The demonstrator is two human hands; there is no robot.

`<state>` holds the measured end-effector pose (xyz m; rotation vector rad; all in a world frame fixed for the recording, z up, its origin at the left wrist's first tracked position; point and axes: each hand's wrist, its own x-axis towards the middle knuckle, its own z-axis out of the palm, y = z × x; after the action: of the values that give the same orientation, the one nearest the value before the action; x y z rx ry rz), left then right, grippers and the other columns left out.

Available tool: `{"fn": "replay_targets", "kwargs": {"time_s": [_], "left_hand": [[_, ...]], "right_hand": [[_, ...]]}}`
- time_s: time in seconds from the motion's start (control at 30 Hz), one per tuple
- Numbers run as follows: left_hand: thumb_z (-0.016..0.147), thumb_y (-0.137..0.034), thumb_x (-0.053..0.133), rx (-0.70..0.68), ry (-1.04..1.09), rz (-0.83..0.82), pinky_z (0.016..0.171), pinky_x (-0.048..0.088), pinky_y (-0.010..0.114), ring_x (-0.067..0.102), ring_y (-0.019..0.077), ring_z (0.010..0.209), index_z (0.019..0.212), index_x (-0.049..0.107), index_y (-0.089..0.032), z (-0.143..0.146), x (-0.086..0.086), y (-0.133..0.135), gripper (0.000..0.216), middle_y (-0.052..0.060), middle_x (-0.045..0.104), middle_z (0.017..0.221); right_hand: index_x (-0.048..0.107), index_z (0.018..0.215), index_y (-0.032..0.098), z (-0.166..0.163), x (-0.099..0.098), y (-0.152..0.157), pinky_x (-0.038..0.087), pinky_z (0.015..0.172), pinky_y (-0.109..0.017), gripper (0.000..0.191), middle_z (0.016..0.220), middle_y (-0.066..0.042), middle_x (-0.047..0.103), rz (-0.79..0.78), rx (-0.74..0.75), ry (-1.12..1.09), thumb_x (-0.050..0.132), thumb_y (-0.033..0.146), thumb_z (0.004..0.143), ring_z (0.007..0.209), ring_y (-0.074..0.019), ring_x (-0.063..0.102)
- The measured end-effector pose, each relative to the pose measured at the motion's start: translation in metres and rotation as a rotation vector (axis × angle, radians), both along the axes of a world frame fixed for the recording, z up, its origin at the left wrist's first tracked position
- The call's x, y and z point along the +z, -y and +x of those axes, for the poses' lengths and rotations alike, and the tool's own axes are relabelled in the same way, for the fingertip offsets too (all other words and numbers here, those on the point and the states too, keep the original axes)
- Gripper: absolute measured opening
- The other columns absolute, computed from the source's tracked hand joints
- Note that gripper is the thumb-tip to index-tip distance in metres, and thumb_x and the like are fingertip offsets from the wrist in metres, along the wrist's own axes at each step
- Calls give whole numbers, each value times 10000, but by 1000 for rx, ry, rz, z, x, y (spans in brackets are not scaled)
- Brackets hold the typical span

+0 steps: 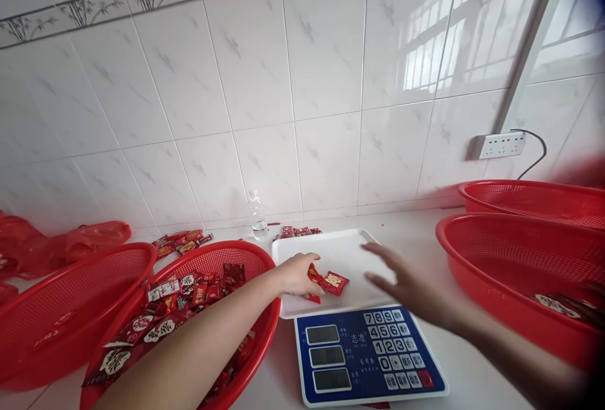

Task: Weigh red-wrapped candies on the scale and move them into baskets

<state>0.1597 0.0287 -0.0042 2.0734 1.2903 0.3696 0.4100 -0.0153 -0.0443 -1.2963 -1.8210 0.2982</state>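
My left hand [299, 274] is over the white tray of the scale [331, 243], its thumb and fingers curled round a small red packet [314, 274]. A second red packet with pale lettering [335, 282] lies on the tray against it. My right hand [401, 278] hovers at the tray's right side, slightly blurred, with fingers apart and nothing in them. Below the tray is the scale's blue panel [363, 359] with number keys and dark displays. Under my left forearm stands a red basket [269, 322] filled with red and dark snack packets [189, 296].
Another red basket [28, 341] stands at far left, before red plastic bags [80, 243]. Loose packets [182, 243] and a clear bottle [256, 215] are near the tiled wall. Two red baskets [501, 233] [534, 191] stand right, below a power socket [501, 145].
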Motion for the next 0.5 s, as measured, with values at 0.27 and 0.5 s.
{"fn": "replay_targets", "kwargs": {"time_s": [0.27, 0.5], "left_hand": [[630, -72, 523, 195, 252, -51, 751, 466, 253, 588, 202, 1009, 1369, 383, -259, -38, 9, 19, 775, 101, 474, 1350], [758, -128, 474, 416, 208, 45, 800, 480, 294, 597, 202, 973, 1279, 460, -180, -105, -1, 14, 524, 133, 493, 1326]], "right_hand": [[543, 1237, 328, -102, 8, -16, 295, 994, -615, 388, 1336, -94, 504, -186, 425, 475, 510, 367, 852, 1271, -331, 400], [630, 909, 259, -106, 6, -35, 449, 770, -397, 209, 976, -69, 618, -20, 330, 572, 428, 307, 885, 902, -232, 572]]}}
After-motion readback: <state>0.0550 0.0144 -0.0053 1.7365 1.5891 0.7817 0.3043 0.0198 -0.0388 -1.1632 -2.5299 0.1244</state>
